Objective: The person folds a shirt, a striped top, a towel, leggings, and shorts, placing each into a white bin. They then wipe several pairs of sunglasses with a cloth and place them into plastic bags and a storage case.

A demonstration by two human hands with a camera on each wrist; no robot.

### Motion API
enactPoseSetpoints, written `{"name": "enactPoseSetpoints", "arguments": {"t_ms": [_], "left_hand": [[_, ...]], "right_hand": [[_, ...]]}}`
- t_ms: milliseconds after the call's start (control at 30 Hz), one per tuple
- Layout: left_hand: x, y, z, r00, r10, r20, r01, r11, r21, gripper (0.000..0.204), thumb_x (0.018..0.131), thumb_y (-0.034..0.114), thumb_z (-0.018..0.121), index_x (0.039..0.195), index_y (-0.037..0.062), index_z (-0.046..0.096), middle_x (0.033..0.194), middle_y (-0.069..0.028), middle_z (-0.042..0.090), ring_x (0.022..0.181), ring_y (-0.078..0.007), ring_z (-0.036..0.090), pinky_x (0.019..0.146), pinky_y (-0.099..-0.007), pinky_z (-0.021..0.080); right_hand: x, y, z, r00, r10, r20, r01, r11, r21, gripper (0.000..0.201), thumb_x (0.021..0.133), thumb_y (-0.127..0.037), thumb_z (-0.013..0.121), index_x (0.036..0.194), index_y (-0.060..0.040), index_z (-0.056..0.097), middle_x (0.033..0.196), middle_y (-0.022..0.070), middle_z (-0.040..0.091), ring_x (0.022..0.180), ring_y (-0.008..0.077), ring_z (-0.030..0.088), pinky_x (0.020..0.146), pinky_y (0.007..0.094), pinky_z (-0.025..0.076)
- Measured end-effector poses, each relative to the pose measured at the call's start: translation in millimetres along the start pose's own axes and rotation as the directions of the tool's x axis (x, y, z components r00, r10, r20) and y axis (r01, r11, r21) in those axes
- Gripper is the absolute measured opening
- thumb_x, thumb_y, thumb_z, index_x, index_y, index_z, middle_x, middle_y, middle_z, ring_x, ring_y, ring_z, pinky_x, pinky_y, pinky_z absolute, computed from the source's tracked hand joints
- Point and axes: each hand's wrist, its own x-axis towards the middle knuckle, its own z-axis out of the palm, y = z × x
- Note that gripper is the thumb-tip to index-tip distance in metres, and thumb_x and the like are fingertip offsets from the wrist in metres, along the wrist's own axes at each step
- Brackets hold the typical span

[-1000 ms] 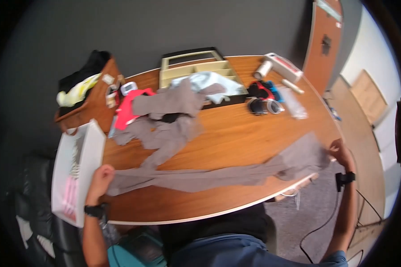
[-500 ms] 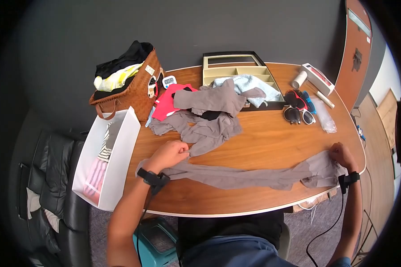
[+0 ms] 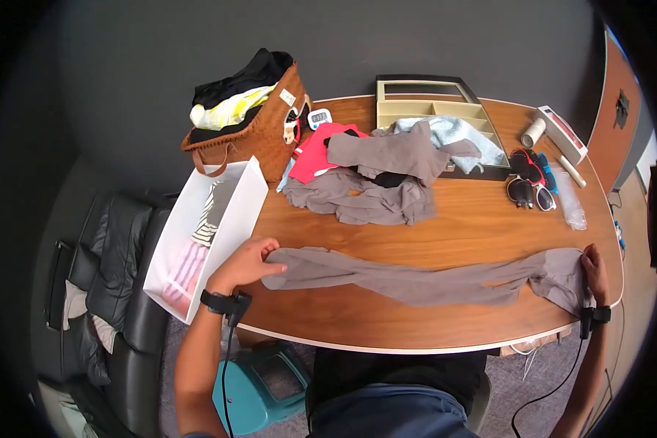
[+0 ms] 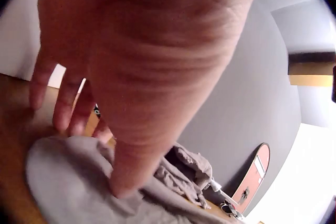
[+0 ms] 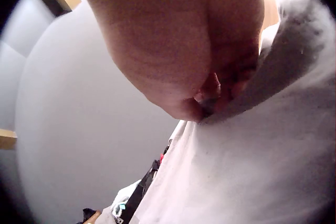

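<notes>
A long grey stocking (image 3: 431, 281) stretches across the front of the table. At its rounded left end is my left hand (image 3: 247, 264), fingers spread. In the left wrist view the thumb (image 4: 128, 182) touches the cloth and the straight fingers reach over its far edge. My right hand (image 3: 596, 274) pinches the wider right end; in the right wrist view the grey cloth (image 5: 252, 155) hangs from thumb and fingertips. Behind lies a crumpled pile of similar grey cloth (image 3: 372, 201), with a red cloth (image 3: 321, 152) beside it.
A white bin (image 3: 244, 219) with folded striped clothes stands at the left, near a brown basket (image 3: 270, 142) of clothes. At the back, a light blue cloth (image 3: 452, 135) lies over a compartment box (image 3: 394, 109). Several sunglasses (image 3: 522, 191) and a white box (image 3: 564, 135) are at the right.
My left hand has left the grey pile and returned to the stocking's left end, fingers spreading. The pile's trailing piece is now gathered back. My right hand keeps its pinch; the head view has swung left.
</notes>
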Motion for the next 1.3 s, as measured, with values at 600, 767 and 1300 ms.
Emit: {"name": "enactPoseSetpoints", "arguments": {"t_ms": [600,767,1300], "left_hand": [[-11,50,18,0.996,0.023,-0.087,-0.017,0.998,0.063,0.019,0.084,0.008,0.062,0.102,0.0032,0.060,0.103,-0.0152,0.055,0.101,-0.0337,0.055,0.087,-0.0387,0.046],[-41,28,34,0.958,0.287,0.015,-0.283,0.932,0.227,0.014,0.080,0.009,0.064,0.093,0.0050,0.064,0.104,-0.0130,0.058,0.103,-0.0324,0.056,0.088,-0.0390,0.046],[5,22,20,0.953,0.302,-0.030,-0.282,0.918,0.279,0.022,0.078,0.008,0.067,0.099,0.0016,0.064,0.109,-0.0149,0.059,0.104,-0.0350,0.054,0.091,-0.0395,0.045]], "right_hand": [[13,-11,-3,0.998,0.008,-0.066,-0.030,0.938,-0.345,0.012,0.083,-0.009,0.059,0.091,-0.0015,0.054,0.073,0.0072,0.055,0.068,0.0150,0.052,0.061,0.0313,0.044],[8,-32,-6,0.987,0.109,-0.117,-0.148,0.896,-0.418,0.024,0.081,-0.015,0.065,0.100,-0.0014,0.060,0.081,0.0147,0.065,0.073,0.0202,0.062,0.064,0.0356,0.049],[-6,-59,10,0.994,-0.017,-0.106,-0.022,0.934,-0.356,0.029,0.078,-0.007,0.068,0.106,-0.0018,0.061,0.099,0.0153,0.059,0.082,0.0255,0.060,0.076,0.0356,0.051]]}}
